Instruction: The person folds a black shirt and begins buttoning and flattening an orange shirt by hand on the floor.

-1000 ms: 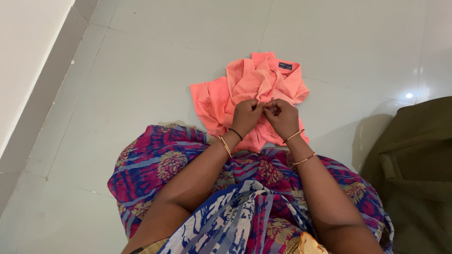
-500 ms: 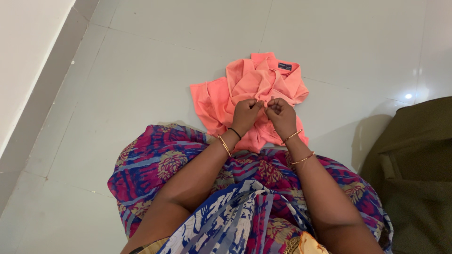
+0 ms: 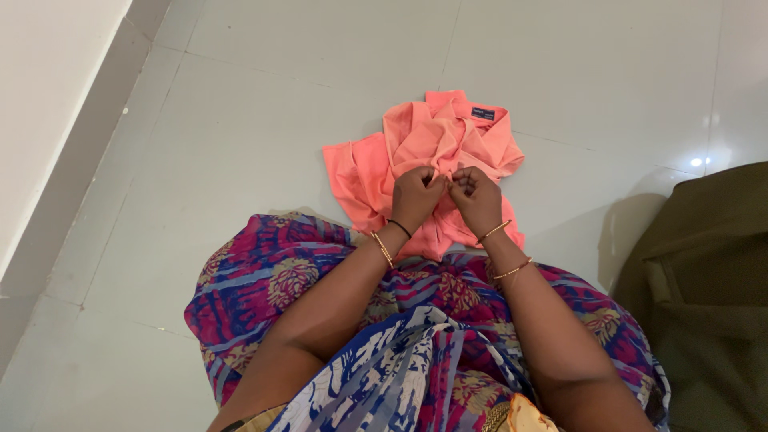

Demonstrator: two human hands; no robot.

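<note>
The left hand is curled nearly closed, its fingertips pinching a fold of the coral shirt. Just beside it, almost touching, the right hand is bent the same way and grips the same bunched cloth. The shirt lies crumpled on the pale tiled floor, directly in front of the person's knees, its collar with a dark label turned away. A patterned purple and blue garment covers the lap. An olive-green fabric thing sits at the right edge.
</note>
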